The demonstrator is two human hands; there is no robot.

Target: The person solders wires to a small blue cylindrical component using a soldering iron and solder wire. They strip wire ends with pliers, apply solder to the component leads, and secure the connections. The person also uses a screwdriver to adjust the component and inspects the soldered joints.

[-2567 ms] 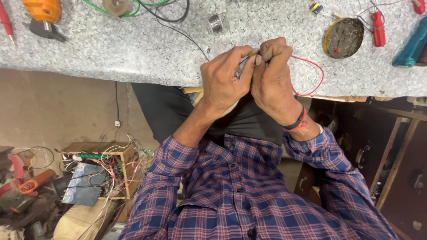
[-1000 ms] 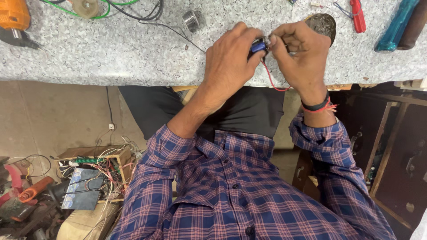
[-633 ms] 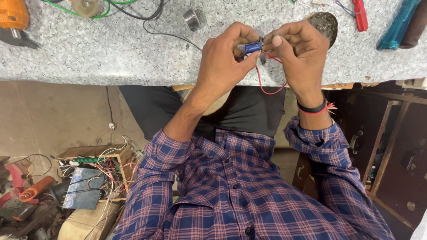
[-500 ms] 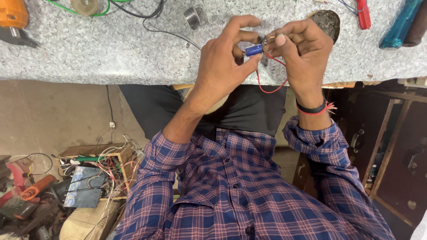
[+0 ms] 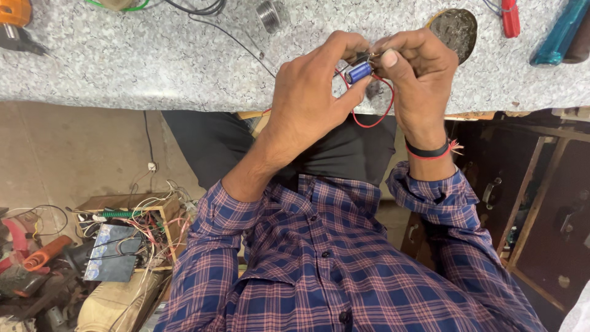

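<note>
- Fingers of our left hand pinch the small blue cylindrical capacitor.
- Our right hand closes on its thin red wire above the speckled grey stone worktop.

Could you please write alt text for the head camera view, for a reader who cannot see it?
The left hand and right hand pinch a small blue cylinder between their fingertips, with a red wire looping below it, over a speckled grey worktop. The person wears a blue checked shirt.

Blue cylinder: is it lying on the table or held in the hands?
Held. The left hand and right hand pinch the blue cylinder above the table.
</note>
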